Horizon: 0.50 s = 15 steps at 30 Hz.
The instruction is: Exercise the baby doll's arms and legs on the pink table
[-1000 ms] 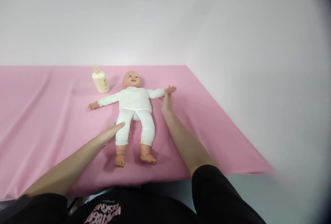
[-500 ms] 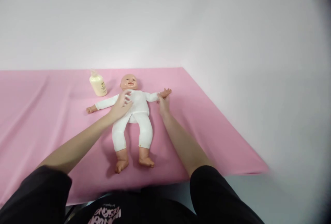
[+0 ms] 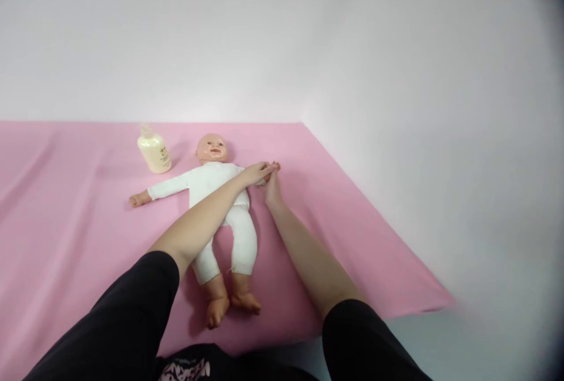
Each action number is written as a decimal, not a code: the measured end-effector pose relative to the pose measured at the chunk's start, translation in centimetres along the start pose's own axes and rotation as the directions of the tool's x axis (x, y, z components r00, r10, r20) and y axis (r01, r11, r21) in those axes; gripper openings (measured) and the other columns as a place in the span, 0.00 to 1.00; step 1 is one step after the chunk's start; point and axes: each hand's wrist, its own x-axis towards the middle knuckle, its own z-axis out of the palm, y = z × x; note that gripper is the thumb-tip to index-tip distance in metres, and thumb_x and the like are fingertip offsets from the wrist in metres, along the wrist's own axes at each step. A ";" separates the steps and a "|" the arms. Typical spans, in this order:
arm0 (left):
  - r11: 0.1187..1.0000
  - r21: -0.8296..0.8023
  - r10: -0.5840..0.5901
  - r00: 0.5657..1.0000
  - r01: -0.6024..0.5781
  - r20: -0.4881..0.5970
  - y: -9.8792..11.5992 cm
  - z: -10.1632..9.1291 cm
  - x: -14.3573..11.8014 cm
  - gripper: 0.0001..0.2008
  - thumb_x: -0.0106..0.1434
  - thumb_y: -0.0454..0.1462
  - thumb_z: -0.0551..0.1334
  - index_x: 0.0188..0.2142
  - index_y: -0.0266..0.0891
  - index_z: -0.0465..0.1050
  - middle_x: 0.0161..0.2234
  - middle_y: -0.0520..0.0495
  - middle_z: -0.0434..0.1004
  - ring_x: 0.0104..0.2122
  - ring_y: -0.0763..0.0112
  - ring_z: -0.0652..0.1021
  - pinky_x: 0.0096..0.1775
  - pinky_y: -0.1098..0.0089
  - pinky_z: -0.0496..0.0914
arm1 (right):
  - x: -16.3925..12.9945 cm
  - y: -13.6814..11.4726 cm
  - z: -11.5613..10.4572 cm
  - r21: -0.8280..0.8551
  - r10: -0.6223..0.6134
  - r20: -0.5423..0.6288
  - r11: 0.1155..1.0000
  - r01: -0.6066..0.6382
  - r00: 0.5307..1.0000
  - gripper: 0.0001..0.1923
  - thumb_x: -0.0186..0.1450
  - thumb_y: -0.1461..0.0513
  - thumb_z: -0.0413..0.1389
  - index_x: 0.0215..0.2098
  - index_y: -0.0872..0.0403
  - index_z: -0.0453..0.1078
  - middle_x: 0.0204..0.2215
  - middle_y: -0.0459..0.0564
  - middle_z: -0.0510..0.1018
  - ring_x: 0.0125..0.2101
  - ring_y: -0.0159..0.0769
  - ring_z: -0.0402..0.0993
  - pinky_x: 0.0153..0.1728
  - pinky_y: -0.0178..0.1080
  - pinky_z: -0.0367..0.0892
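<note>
Two bare hands met at one spot, on the far arm of a baby doll that lay on its back on a pink cloth. Farthest to the left of that grip, the doll's other arm stretched out flat, its small bare hand resting on the cloth well apart from both of the person's hands. Nearer the grip but beyond it, toward the wall, a cream-coloured bottle stood upright beside the doll's head, clear of any touch. The doll wore a white suit, and its bare feet pointed back toward the person, well below the grip. Across the doll's chest ran the left forearm, black sleeve at the shoulder, and the left hand lay with its fingers over the doll's wrist; whether they were clenched around it or only resting on it I cannot tell. Just to the right, touching that same spot, the right hand came up from below with its fingers pointing at the doll's hand, and its hold could not be made out either, since the left hand covered the meeting point. Right of the grip the cloth ran bare to a pale wall.
</note>
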 end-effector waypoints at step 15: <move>0.966 -0.247 0.114 0.985 -0.079 0.131 -3.1 -0.1 2.4 0.17 0.72 0.34 0.49 0.51 0.33 0.74 0.57 0.35 0.80 0.58 0.64 0.78 0.60 0.64 0.68 | -1.5 -1.1 -0.1 0.135 0.103 0.014 0.985 -0.103 0.995 0.36 0.60 0.51 0.60 0.65 0.46 0.60 0.63 0.54 0.72 0.53 0.45 0.78 0.38 0.45 0.82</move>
